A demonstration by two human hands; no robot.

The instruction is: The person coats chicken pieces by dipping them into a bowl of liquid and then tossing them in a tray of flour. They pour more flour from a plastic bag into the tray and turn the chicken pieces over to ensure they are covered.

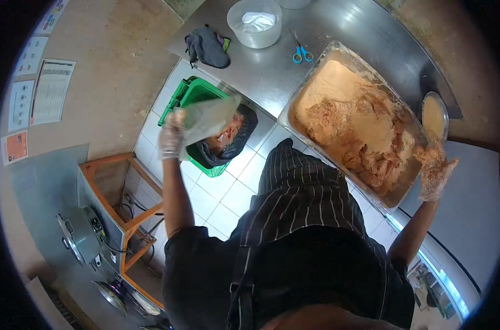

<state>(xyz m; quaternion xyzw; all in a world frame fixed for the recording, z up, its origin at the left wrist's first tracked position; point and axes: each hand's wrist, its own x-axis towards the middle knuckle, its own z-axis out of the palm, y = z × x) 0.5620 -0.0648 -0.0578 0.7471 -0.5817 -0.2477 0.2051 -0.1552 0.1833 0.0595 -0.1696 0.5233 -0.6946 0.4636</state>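
My left hand (173,135), in a clear glove, is closed on a translucent plastic bag (209,118). The bag hangs over a green bin (178,102) with a black liner (249,129) and some pinkish waste in it. At the right end of a large metal tray (286,118) is my right hand (434,173), its glove coated with crumbs and its fingers spread. Inside the tray lie pale orange flour (338,82) and coated pieces that look like raw meat (371,165). The right hand appears to hold nothing.
On the steel counter (250,77) are blue-handled scissors (303,54), a dark cloth-like item (207,48) and a plastic tub (255,38) with something white inside. A round container (435,116) stands right of the tray. A wooden-framed stand (132,220) and a pot (79,236) are at left.
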